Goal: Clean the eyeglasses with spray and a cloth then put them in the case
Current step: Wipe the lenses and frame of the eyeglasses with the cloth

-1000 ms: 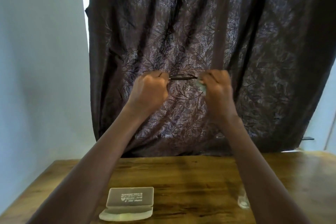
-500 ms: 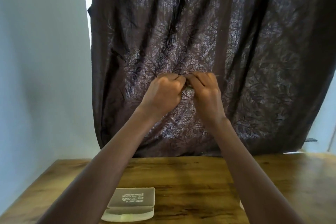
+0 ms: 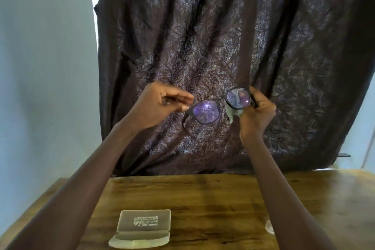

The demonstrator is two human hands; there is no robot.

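Holding the eyeglasses (image 3: 207, 110) up in front of a dark curtain (image 3: 223, 26), the person has one of the hands at each end. In the head view, the left hand (image 3: 160, 103) pinches the left corner of the frame between thumb and fingertips, as far as the blur lets me tell. The right hand (image 3: 257, 111) grips the other end together with a grey-green cloth (image 3: 233, 112), which lies bunched behind the right lens.

The frame's long axis runs from hand to hand, tilted up toward the right, and one temple hangs down unfolded on the left. The case (image 3: 142, 227) lies open on the bench (image 3: 213, 199), well below the eyeglasses and on the left arm's side, with its long side also running left to right. The left hand is therefore the nearer one, and I judge the temples need folding before the eyeglasses go down into it. A small clear object (image 3: 269, 229) shows beside the right forearm, mostly hidden.
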